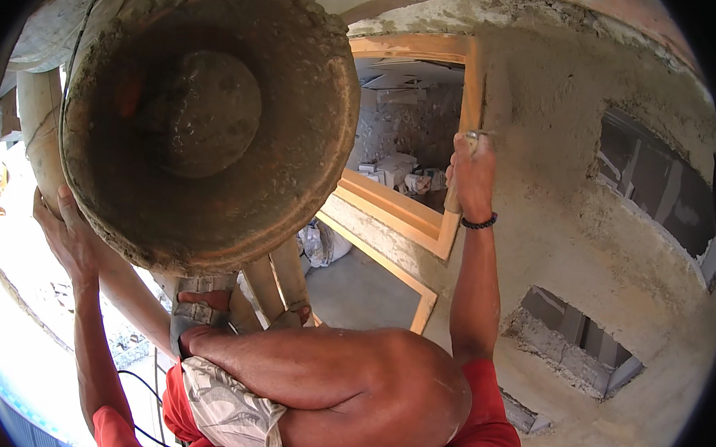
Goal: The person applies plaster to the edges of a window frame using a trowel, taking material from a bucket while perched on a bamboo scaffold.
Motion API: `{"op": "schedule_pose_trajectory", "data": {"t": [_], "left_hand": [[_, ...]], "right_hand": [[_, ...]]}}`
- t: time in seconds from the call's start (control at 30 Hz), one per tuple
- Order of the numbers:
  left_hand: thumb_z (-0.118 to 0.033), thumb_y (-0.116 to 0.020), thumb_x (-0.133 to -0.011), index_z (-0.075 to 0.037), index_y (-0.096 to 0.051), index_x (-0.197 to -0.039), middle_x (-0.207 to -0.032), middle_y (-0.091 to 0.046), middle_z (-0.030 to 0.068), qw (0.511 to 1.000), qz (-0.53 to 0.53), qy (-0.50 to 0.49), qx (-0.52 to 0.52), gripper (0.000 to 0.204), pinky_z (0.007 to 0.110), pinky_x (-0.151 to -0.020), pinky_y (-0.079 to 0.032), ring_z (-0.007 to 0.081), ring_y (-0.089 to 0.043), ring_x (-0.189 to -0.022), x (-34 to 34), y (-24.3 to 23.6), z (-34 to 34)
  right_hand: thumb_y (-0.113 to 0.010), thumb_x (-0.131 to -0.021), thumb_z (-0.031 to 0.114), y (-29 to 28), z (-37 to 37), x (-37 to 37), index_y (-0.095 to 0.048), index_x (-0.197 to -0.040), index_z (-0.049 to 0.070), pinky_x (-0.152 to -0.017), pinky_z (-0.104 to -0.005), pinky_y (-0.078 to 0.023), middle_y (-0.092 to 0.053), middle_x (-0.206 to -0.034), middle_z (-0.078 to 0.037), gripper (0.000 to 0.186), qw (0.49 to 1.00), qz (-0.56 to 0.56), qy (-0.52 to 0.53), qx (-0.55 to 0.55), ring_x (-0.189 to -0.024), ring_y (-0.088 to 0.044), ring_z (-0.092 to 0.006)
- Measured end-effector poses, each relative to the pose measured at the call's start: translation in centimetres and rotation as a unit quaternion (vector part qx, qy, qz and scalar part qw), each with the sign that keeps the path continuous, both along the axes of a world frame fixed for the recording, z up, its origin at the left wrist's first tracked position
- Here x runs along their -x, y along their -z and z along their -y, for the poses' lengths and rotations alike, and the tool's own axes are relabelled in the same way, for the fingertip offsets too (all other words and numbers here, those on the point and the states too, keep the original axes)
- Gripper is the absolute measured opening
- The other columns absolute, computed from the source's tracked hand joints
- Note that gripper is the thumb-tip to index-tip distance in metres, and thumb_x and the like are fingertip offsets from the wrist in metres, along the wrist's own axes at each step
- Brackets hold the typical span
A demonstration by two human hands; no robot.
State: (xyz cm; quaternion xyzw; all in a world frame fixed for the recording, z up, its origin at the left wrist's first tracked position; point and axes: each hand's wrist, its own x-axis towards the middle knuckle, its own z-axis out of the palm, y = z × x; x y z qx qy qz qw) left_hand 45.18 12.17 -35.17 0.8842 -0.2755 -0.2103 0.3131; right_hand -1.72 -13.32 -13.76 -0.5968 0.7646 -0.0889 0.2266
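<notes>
My left hand grips an upright wooden pole at the left, beside a large mortar-crusted bucket that hangs or rests high in the upper left, dark and wet inside. My right hand is closed around a small tool with a metal part showing above the fist, against the right edge of an orange wooden window frame in a rough plastered wall. My bent leg crosses the lower middle, with a sandalled foot on wooden boards below the bucket.
Two rough openings cut the wall at right. A second framed opening lies below the window, near white sacks. Bright open ground and a drop show past the left edge, with a dark cable hanging there.
</notes>
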Motion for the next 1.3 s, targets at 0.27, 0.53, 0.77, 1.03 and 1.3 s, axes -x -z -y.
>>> {"op": "schedule_pose_trajectory", "data": {"t": [0.27,0.53,0.77,1.03,1.3], "left_hand": [[-0.055,-0.046,-0.099,0.002,-0.033,-0.144,-0.14,-0.044,0.0289,1.0,-0.002,-0.003,0.006,0.074,0.048,-0.106,-0.037,0.0419,-0.047,-0.127,0.0,-0.2,0.0],[-0.049,-0.043,-0.102,0.001,-0.035,-0.143,-0.138,-0.045,0.0295,0.999,0.028,0.022,0.006,0.065,0.047,-0.105,-0.037,0.0433,-0.048,-0.125,-0.3,0.0,-0.4],[-0.046,-0.042,-0.102,0.001,-0.034,-0.144,-0.138,-0.044,0.0288,0.999,0.04,0.031,-0.004,0.063,0.048,-0.105,-0.037,0.0437,-0.047,-0.125,-0.1,0.4,-0.5],[-0.048,-0.043,-0.102,0.001,-0.035,-0.144,-0.138,-0.045,0.0284,1.0,0.018,0.013,-0.006,0.065,0.048,-0.105,-0.037,0.0432,-0.047,-0.126,-0.1,-0.1,-0.1],[-0.05,-0.043,-0.102,0.001,-0.034,-0.144,-0.138,-0.045,0.0287,1.0,0.018,0.006,-0.018,0.067,0.048,-0.105,-0.037,0.0434,-0.046,-0.127,-0.2,0.0,-0.2]], "right_hand": [[-0.058,-0.098,0.026,0.9,0.6,0.3,-0.049,-0.093,-0.001,-0.041,-0.0318,-0.045,-0.053,-0.065,-0.006,0.028,1.0,-0.026,0.002,-0.002,-0.045,-0.053,-0.0149],[-0.057,-0.099,0.03,2.2,0.8,0.7,-0.047,-0.095,0.002,-0.039,-0.0291,-0.044,-0.048,-0.064,-0.002,0.031,0.997,-0.062,-0.026,0.024,-0.043,-0.05,-0.0118],[-0.056,-0.099,0.03,1.5,2.2,0.0,-0.047,-0.093,0.003,-0.038,-0.0281,-0.043,-0.049,-0.063,-0.003,0.029,0.999,-0.037,0.01,-0.024,-0.042,-0.05,-0.0118],[-0.057,-0.098,0.024,-2.3,2.0,-1.4,-0.05,-0.096,0.0,-0.04,-0.031,-0.043,-0.052,-0.064,-0.004,0.026,0.998,-0.03,-0.017,-0.045,-0.043,-0.051,-0.0127],[-0.057,-0.098,0.024,-0.8,2.6,-2.7,-0.05,-0.094,-0.001,-0.043,-0.031,-0.045,-0.052,-0.064,-0.005,0.027,1.0,-0.014,0.0,0.001,-0.045,-0.052,-0.0132]]}}
